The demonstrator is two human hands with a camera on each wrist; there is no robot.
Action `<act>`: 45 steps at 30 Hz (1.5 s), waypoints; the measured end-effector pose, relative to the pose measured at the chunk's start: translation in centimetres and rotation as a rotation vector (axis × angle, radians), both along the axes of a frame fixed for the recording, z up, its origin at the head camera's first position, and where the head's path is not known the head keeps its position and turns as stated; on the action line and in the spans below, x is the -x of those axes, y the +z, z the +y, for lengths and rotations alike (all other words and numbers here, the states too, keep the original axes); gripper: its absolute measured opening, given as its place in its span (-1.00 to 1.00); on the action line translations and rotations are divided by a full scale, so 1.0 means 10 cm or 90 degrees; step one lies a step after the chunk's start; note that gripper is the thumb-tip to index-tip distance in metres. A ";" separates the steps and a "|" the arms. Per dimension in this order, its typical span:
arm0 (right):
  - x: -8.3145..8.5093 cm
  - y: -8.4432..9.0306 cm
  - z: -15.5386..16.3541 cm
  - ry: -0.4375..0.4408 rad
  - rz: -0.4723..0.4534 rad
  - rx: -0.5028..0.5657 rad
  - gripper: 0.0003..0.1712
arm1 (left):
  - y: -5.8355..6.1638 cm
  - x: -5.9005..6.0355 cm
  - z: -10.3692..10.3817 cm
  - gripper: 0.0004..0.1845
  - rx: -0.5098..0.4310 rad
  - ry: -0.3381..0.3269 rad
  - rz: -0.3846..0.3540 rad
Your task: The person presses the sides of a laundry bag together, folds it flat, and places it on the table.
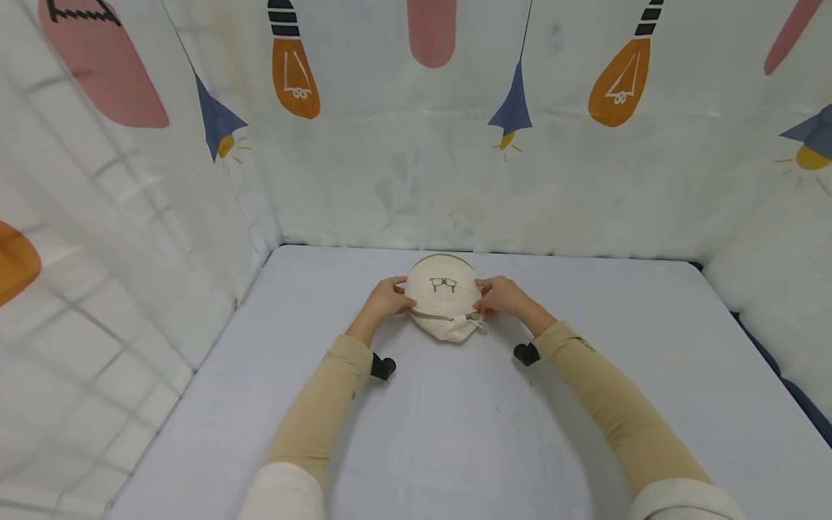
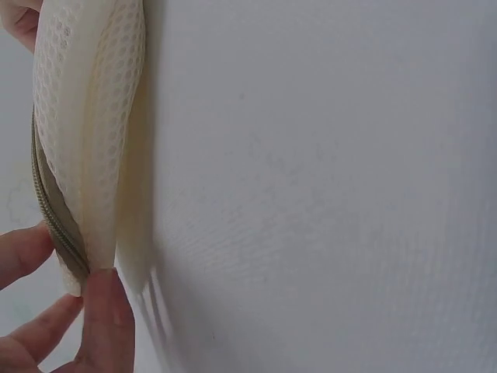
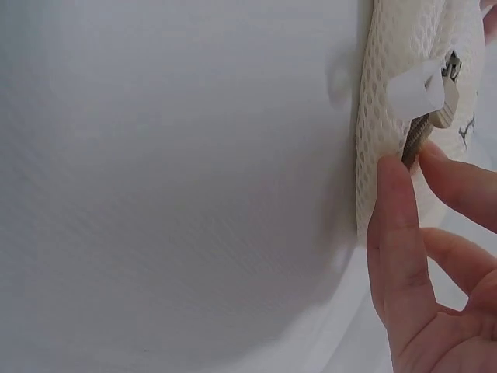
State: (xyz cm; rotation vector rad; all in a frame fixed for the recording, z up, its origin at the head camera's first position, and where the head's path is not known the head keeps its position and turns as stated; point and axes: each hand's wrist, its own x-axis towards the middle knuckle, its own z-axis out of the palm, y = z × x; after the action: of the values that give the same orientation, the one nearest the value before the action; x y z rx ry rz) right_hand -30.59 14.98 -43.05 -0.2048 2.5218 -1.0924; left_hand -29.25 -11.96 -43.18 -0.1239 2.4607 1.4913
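A round cream mesh laundry bag (image 1: 444, 296), with a small dark line drawing (image 1: 444, 284) on its top panel, lies toward the far side of the table. A brownish zipper (image 2: 48, 203) runs along its near edge. My left hand (image 1: 388, 297) pinches the bag's left edge by the zipper, thumb and fingers on opposite sides. At the right edge, my right hand (image 1: 505, 297) pinches the fabric beside the zipper. In the right wrist view, a white tab (image 3: 415, 92) and the zipper slider (image 3: 446, 105) sit just above those fingertips.
A white cloth covers the table (image 1: 455, 433). Behind it and to the left hang pale curtains (image 1: 416, 180) printed with bulbs and lamps. A small black device (image 1: 383, 367) sticks out at the left wrist, and another black device (image 1: 526, 354) at the right.
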 end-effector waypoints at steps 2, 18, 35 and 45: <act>-0.02 0.02 -0.01 0.006 0.012 -0.005 -0.18 | 0.01 0.00 -0.03 -0.25 0.026 -0.019 0.006; -0.09 0.19 0.03 0.216 0.181 -0.221 -0.26 | 0.06 -0.06 -0.11 -0.20 0.241 -0.238 0.109; -0.13 0.06 -0.11 0.268 0.109 -0.184 0.16 | 0.02 -0.07 -0.06 0.03 0.350 -0.341 0.134; -0.14 -0.02 -0.17 0.294 0.145 -0.226 0.19 | 0.02 -0.04 0.10 0.09 0.415 -0.380 0.134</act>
State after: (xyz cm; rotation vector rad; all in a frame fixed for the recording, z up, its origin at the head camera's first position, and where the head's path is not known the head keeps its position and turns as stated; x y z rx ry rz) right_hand -29.22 13.32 -43.23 -0.8008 2.6164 -0.4558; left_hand -28.81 -10.95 -42.93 0.6180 2.7006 0.4588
